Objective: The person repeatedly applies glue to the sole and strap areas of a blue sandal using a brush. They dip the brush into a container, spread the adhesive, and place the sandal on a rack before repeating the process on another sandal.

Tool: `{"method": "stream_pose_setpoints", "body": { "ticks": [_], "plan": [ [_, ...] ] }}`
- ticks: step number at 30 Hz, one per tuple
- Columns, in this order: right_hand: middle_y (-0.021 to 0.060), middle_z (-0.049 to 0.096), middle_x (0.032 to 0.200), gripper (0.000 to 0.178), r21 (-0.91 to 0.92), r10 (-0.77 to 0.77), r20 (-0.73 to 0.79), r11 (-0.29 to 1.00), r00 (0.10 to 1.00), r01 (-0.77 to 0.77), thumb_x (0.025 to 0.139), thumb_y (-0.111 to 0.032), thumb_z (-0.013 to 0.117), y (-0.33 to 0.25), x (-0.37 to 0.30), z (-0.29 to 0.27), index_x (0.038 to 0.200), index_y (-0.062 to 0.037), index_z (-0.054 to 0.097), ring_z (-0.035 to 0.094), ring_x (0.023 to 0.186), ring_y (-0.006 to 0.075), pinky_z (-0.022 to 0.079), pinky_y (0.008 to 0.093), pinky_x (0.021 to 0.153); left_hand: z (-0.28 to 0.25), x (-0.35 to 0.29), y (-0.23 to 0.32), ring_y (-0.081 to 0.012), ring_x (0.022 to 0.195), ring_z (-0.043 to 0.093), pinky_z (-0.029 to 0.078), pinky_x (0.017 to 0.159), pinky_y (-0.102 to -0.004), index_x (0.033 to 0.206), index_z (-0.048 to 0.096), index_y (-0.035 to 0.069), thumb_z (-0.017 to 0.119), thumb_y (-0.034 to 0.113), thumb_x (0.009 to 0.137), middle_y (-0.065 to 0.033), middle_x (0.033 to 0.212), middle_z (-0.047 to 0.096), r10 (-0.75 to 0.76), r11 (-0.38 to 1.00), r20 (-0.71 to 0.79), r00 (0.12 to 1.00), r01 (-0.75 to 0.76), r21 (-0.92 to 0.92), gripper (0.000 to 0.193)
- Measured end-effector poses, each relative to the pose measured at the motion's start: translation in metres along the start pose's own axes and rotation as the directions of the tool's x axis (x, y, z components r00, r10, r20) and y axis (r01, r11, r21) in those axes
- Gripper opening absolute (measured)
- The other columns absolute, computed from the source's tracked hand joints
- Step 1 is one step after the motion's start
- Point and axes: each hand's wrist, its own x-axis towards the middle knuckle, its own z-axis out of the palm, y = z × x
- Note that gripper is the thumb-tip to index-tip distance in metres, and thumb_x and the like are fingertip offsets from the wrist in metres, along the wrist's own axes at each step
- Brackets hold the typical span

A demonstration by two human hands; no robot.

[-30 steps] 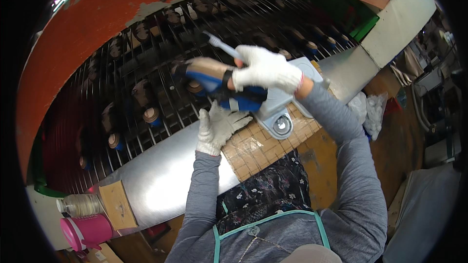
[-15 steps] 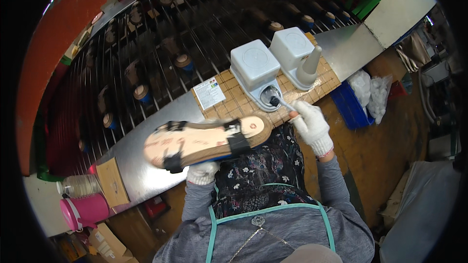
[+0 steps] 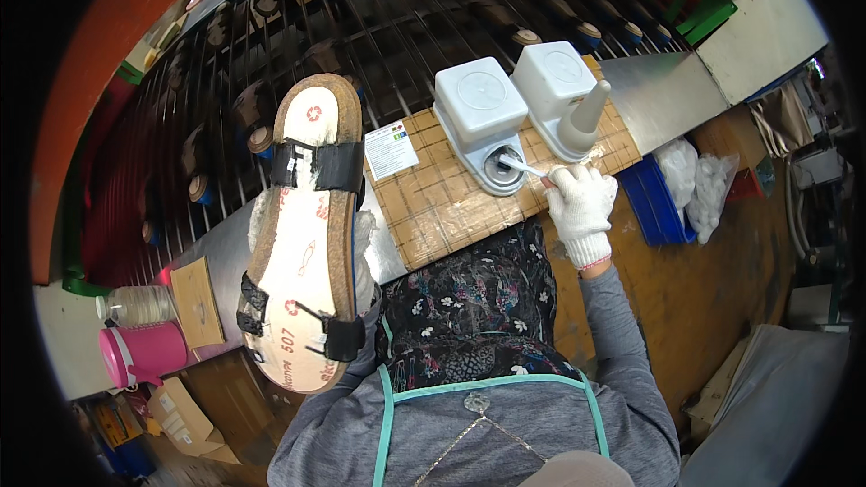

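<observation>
My left hand point(image 3: 368, 239), in a white glove, grips a sandal point(image 3: 302, 248) from underneath, so most of its fingers are hidden. The sandal's pale, red-printed underside faces up, edged by a brown cork-like rim, and black straps fold over it. My gloved right hand point(image 3: 580, 209) pinches the white handle of a brush point(image 3: 521, 165). The brush's head is down in the round opening of a white dispenser pot point(image 3: 483, 99). Beside that pot stands a second white dispenser point(image 3: 557, 77) with a grey cone point(image 3: 586, 117) over its front.
Both dispensers rest on a taped brown board point(image 3: 433, 221), near a printed card point(image 3: 391, 150). Behind is a rack of metal rollers point(image 3: 406, 27) carrying several shoes. A pink bucket point(image 3: 149, 349) and clear jar point(image 3: 140, 306) sit left; a blue crate point(image 3: 656, 203) with white bags stands right.
My left hand has swung the sandal from nearly level to upright, up and leftward over the rollers' edge. The brush stays at the pot's opening, its handle tilted differently.
</observation>
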Motion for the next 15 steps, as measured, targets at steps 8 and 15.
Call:
{"method": "stream_pose_setpoints", "body": {
  "ticks": [8, 15],
  "plan": [
    [0.0038, 0.062, 0.078, 0.01, 0.042, -0.058, 0.087, 0.998, 0.994, 0.055, 0.083, -0.027, 0.074, 0.007, 0.002, -0.004, 0.084, -0.0187, 0.068, 0.06, 0.079, 0.0265, 0.039, 0.0437, 0.074, 0.005, 0.034, 0.005, -0.0306, 0.113, 0.064, 0.054, 0.096, -0.0411, 0.144, 0.048, 0.002, 0.071, 0.046, 0.091, -0.0192, 0.132, 0.06, -0.228, -0.286, 0.612, 0.758, 0.548, -0.786, 0.072],
    [0.0024, 0.063, 0.072, 0.019, 0.563, 0.258, 0.494, 0.633, 0.83, -0.532, 0.098, -0.023, 0.063, 0.029, -0.009, 0.009, 0.092, -0.0051, 0.067, 0.055, 0.062, 0.0116, 0.04, 0.0266, 0.058, 0.028, 0.028, -0.042, -0.0301, 0.112, 0.068, 0.06, 0.092, -0.0412, 0.144, 0.042, -0.002, 0.063, 0.034, 0.099, -0.0253, 0.133, 0.06, 0.203, -0.592, 0.422, 0.884, 0.454, -0.666, 0.061]
  ]
}}
